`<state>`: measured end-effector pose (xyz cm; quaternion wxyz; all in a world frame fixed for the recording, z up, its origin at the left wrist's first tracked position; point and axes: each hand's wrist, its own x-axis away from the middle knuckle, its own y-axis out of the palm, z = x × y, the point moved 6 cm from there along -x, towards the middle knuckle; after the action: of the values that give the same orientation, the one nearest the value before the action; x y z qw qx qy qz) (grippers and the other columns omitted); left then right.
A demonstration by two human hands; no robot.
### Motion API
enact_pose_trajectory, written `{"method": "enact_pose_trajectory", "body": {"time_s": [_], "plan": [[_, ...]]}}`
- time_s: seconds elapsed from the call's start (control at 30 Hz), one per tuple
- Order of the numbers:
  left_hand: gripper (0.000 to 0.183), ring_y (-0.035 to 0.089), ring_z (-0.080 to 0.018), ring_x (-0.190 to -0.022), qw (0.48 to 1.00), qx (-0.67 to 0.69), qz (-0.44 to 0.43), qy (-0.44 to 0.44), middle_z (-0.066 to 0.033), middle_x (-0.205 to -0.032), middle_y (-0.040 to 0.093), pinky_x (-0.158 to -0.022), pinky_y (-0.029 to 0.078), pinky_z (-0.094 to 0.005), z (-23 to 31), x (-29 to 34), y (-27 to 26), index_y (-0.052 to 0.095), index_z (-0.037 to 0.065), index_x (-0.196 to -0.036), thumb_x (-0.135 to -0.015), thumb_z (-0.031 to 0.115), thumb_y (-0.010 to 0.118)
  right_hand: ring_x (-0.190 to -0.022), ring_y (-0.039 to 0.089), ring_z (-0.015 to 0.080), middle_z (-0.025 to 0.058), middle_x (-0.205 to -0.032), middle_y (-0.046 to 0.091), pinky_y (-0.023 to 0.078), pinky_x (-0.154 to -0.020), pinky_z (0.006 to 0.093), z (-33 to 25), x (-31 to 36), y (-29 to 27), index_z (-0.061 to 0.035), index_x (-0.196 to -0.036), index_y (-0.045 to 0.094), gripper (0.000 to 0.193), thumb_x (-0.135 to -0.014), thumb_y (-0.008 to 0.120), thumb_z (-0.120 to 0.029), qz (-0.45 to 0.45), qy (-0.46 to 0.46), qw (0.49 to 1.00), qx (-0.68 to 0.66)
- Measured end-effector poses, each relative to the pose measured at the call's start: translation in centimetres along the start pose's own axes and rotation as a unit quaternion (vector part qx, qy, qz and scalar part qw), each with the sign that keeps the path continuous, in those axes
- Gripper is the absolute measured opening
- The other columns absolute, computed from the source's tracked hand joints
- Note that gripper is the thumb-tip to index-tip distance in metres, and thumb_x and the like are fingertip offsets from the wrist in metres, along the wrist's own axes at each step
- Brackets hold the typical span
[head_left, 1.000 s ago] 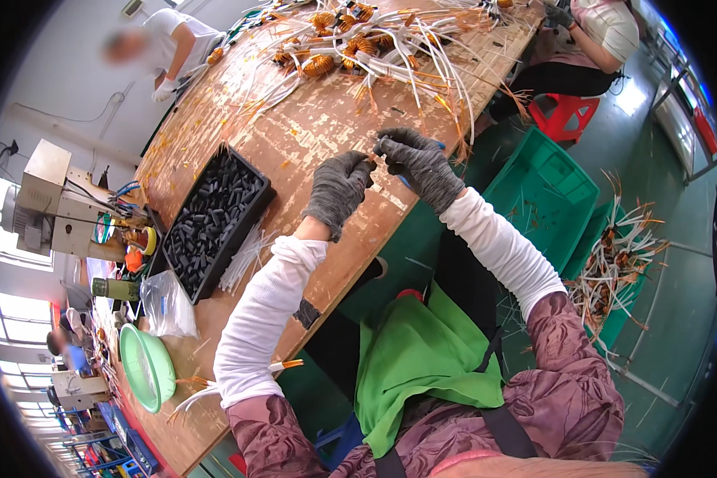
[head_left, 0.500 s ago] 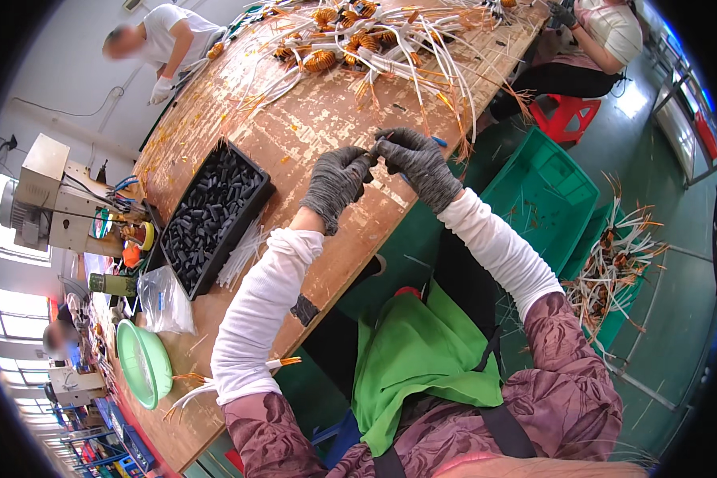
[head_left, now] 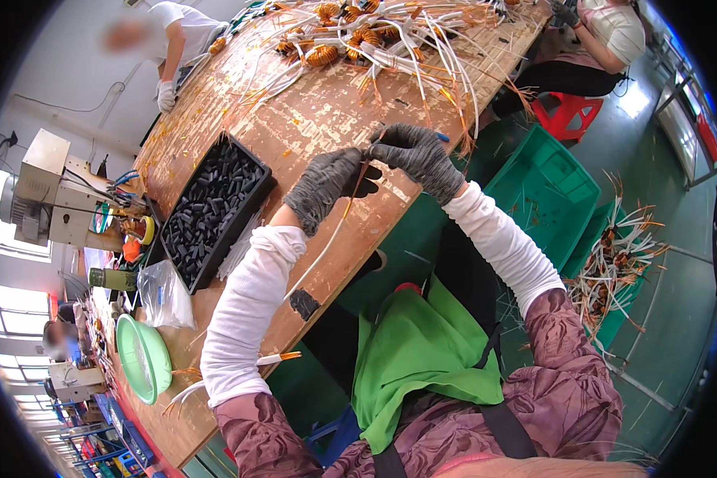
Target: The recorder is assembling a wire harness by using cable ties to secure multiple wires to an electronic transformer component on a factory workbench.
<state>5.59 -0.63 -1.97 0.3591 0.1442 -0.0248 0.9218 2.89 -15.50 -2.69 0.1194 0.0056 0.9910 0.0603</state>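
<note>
Wire, thin, copper-coloured near the top and pale below, pinched at its upper end between the close-drawn fingers of the left hand, then curving down over the near edge of the counter toward a dark patch. Right hand just beside, its fingers bent narrow and meeting the left fingertips at the wire's top; hard to tell whether gripping anything, the spot being too small and dark. Grey gloves on both hands, white sleeves on both forearms. To the left, a black tray full of short black tubes, with a clear bag and a light green bowl nearer the body. At the far side, a heap of white cables with copper coils. To the right, off the counter, a green bin and a red stool under a seated co-worker.
</note>
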Motion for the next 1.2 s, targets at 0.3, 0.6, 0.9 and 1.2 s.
{"method": "enact_pose_trajectory", "body": {"time_s": [0.3, 0.6, 0.9, 1.2], "plan": [[0.047, 0.06, -0.0184, -0.083, 0.997, -0.038, -0.065, -0.026, -0.0113, -0.095, 0.063, -0.078, 0.049, -0.0314, -2.9, 5.3, -0.6, 0.047, -0.002, -0.121, -0.086, 0.027, 0.059, -0.07, 0.056, 0.0051, -0.0005, -0.078, 0.063, 0.045, -0.063, 0.0204, -0.5, -0.1, 0.1, -0.0018, -0.098, 0.064, 0.029, -0.077, 0.07, -0.021, -0.032, 0.062, 0.996, -0.048], [0.031, 0.06, -0.013, -0.074, 0.989, -0.121, 0.081, -0.01, -0.01, -0.089, 0.064, -0.069, 0.05, -0.0255, -0.6, 6.0, -0.3, 0.054, -0.005, -0.112, -0.084, 0.006, 0.057, -0.064, 0.054, 0.0065, 0.002, -0.074, 0.063, 0.046, -0.057, 0.0212, 0.3, 1.6, 3.6, -0.0024, -0.088, 0.064, 0.025, -0.077, 0.07, -0.024, -0.09, 0.053, 0.993, 0.059], [0.059, 0.055, -0.0199, -0.096, 0.965, -0.256, 0.011, -0.051, -0.0138, -0.102, 0.059, -0.086, 0.045, -0.0312, -5.0, 12.0, -4.0, 0.033, -0.002, -0.128, -0.079, 0.012, 0.062, -0.063, 0.055, 0.007, 0.0044, -0.086, 0.066, 0.047, -0.058, 0.0206, 2.1, 3.8, 5.1, 0.0001, -0.102, 0.062, 0.027, -0.081, 0.065, -0.017, -0.03, 0.154, 0.973, -0.172], [0.022, 0.059, -0.0126, -0.071, 0.964, -0.217, 0.111, -0.103, -0.0072, -0.077, 0.061, -0.067, 0.048, -0.026, -6.8, 15.5, -5.2, 0.056, -0.002, -0.106, -0.087, 0.008, 0.05, -0.055, 0.052, 0.0079, 0.0008, -0.067, 0.059, 0.044, -0.05, 0.021, 5.8, 7.8, 12.6, -0.0019, -0.091, 0.063, 0.023, -0.08, 0.067, -0.022, -0.082, 0.233, 0.958, -0.145]]}}
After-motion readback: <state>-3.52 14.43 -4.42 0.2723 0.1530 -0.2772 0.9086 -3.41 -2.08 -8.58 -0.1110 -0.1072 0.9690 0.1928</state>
